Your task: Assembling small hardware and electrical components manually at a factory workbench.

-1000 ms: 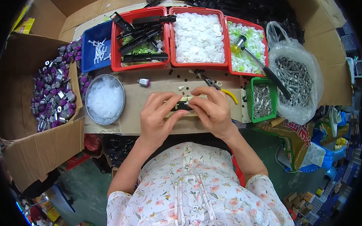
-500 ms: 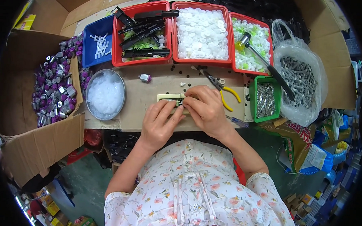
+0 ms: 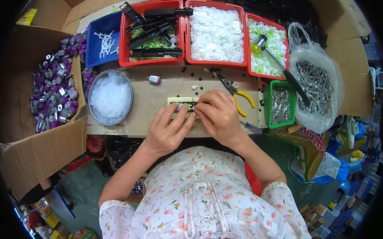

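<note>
A narrow cream plastic housing [image 3: 173,100] lies on the worktable in front of me, with small grey and dark parts set in its open channel. The fingers of my left hand [image 3: 168,129] press on its near side and over the left part of the channel, steadying it. At its right end, my right hand [image 3: 220,119] has thumb and forefinger pinched together. Whatever is between those fingertips is too small and covered to make out. Much of the housing's right half is hidden by my fingers.
Behind are red bins of black parts [image 3: 156,53] and white discs [image 3: 217,34], plus a blue bin [image 3: 92,48]. A round bowl [image 3: 130,101] stands left, beside a carton of purple-ended metal pieces [image 3: 53,85]. Yellow-handled pliers [image 3: 246,96], a green pin tray [image 3: 267,101] and a hammer [image 3: 286,72] lie right.
My left fingers have shifted slightly over the housing, and more of its inner parts show. My left elbow has swung outward. The right hand stays pinched at the right end.
</note>
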A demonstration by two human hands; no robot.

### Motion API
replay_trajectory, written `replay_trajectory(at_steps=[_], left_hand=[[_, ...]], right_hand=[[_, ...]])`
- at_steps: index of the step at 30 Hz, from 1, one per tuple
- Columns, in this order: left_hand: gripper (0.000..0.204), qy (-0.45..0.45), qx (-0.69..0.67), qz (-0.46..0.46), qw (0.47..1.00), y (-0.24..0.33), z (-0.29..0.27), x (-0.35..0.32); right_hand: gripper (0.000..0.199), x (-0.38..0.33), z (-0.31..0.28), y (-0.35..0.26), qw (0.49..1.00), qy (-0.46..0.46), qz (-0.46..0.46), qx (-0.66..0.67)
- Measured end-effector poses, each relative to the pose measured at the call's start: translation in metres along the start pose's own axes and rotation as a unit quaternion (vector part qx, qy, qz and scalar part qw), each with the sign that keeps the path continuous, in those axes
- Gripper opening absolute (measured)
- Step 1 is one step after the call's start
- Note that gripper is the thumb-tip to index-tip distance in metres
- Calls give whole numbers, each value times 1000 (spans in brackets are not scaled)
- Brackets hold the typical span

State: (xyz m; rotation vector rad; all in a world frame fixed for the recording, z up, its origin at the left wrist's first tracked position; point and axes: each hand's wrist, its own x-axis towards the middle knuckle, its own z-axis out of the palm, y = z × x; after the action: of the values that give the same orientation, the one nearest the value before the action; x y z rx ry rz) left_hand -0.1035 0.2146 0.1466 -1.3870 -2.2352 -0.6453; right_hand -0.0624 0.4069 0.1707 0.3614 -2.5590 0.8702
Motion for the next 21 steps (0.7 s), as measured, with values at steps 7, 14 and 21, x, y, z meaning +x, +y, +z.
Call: replay_trajectory(at_steps=[7, 14, 21], left_hand=[[28, -9, 23, 9, 1000, -1, 2, 2], [24, -10, 26, 4, 1000, 1, 3, 2], [25, -17, 39, 35, 999, -1, 0, -1]], right_hand=[[18, 5, -5, 5, 998, -54, 12, 41], [21, 2, -9, 2, 993, -71, -51, -73], [28, -3, -13, -3, 967, -149, -106, -179]])
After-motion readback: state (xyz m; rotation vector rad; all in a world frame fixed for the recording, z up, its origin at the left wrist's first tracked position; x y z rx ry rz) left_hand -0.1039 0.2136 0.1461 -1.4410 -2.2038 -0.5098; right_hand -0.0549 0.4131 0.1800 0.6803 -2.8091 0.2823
